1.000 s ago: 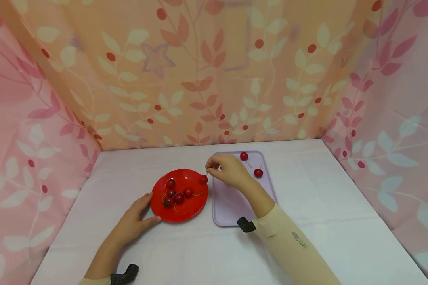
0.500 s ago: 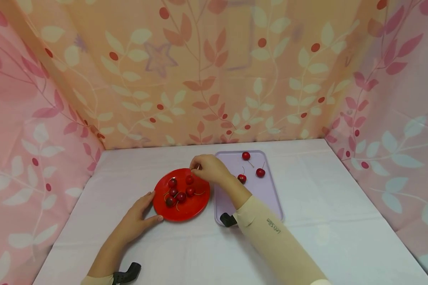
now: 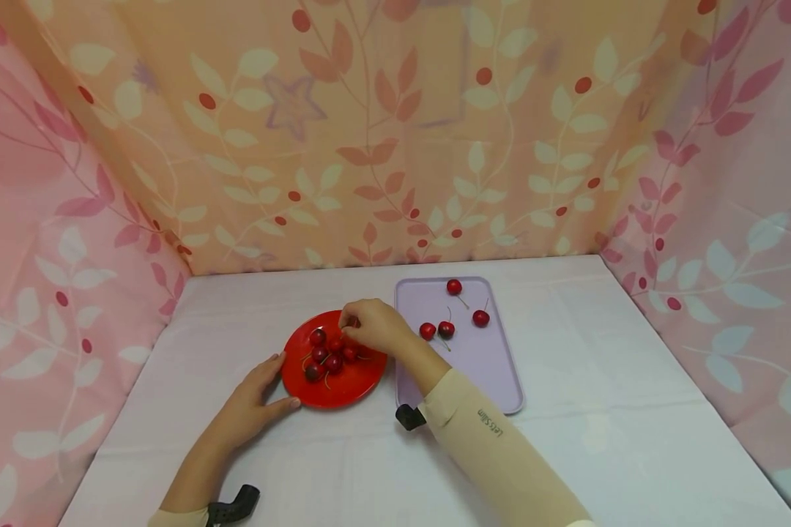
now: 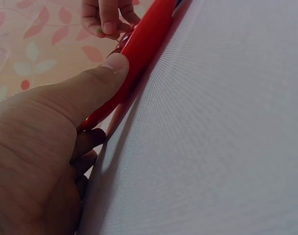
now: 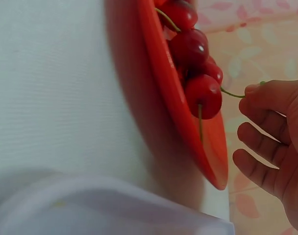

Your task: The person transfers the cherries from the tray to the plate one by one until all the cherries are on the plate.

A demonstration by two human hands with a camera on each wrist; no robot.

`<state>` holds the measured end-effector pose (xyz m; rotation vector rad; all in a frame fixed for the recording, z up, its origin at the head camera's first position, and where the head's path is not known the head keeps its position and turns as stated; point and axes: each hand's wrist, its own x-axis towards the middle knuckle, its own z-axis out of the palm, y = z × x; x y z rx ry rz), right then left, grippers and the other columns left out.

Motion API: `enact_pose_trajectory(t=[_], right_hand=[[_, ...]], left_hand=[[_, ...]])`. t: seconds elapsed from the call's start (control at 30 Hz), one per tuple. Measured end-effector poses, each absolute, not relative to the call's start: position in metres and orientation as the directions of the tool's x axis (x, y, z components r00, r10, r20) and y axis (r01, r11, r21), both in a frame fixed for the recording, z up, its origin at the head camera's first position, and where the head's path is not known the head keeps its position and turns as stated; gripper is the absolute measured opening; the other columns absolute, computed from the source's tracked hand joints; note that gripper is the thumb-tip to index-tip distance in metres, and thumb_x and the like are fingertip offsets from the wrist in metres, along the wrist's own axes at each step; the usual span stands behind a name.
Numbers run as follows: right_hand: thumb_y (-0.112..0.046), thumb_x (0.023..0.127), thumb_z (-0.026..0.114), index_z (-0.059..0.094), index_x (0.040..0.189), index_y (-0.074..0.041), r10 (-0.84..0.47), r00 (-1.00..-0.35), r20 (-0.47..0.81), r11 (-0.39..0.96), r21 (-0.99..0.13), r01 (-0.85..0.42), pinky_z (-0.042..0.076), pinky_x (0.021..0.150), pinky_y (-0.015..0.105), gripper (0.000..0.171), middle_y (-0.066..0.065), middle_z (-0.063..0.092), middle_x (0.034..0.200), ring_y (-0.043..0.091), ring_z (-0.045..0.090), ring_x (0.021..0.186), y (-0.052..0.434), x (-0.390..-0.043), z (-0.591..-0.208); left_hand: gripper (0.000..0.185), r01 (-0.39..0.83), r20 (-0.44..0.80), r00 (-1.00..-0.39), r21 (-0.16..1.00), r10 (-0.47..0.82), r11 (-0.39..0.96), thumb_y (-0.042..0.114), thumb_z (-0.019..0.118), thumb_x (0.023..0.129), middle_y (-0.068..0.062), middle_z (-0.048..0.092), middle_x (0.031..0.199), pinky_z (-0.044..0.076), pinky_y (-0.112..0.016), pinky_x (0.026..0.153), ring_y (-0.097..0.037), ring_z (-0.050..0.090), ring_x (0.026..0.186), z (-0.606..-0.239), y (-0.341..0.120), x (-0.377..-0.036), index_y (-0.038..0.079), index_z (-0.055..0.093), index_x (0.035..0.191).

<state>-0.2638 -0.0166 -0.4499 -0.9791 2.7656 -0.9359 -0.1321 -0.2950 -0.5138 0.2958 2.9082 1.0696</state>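
White cloth-covered table [image 3: 600,410] | rectangular lilac plastic tray [image 3: 488,380] bearing four cherries | round red plate [image 3: 352,388], left of the tray | your left hand [image 3: 253,399] steadies its rim, thumb pressed on | your right hand [image 3: 372,326] pinches the stem of a dark red cherry [image 5: 204,95] lying on the plate.

Left hand [image 3: 253,399] flat, thumb out; right hand [image 3: 371,327] apparently pinching.

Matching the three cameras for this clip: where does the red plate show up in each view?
Head: red plate lies left of centre on the white table, beside the purple tray.
Left wrist: its rim runs diagonally at top, under the left thumb.
Right wrist: edge-on, centre, holding cherries.
Shared landmark: the right hand over the plate.
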Motion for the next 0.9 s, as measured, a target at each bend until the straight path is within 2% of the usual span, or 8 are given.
enact_pose_trajectory(t=[0.4, 0.9], right_hand=[[-0.019, 0.094, 0.072, 0.073, 0.097, -0.024, -0.607, -0.785, 0.124, 0.643, -0.504, -0.577, 0.055, 0.083, 0.024, 0.006, -0.012, 0.071, 0.092, 0.008, 0.062, 0.086, -0.014, -0.259, -0.449], [-0.023, 0.095, 0.072, 0.077, 0.110, -0.019, -0.640, -0.756, 0.136, 0.666, -0.392, -0.634, 0.056, 0.089, 0.028, 0.016, -0.009, 0.072, 0.102, 0.010, 0.065, 0.098, 0.008, -0.236, -0.422]], left_hand=[[0.097, 0.164, 0.037, -0.982, 0.652, 0.185, 0.741, 0.051, 0.080, 0.085, -0.019, 0.034, 0.164, 0.028, -0.070, 0.116, -0.045, 0.029, 0.151, -0.516, -0.294, -0.130, 0.014, 0.034, 0.161], [0.097, 0.171, 0.040, -0.981, 0.643, 0.190, 0.746, 0.051, 0.080, 0.084, -0.021, 0.033, 0.164, 0.028, -0.070, 0.116, -0.046, 0.029, 0.151, -0.514, -0.297, -0.130, 0.014, 0.034, 0.161]])
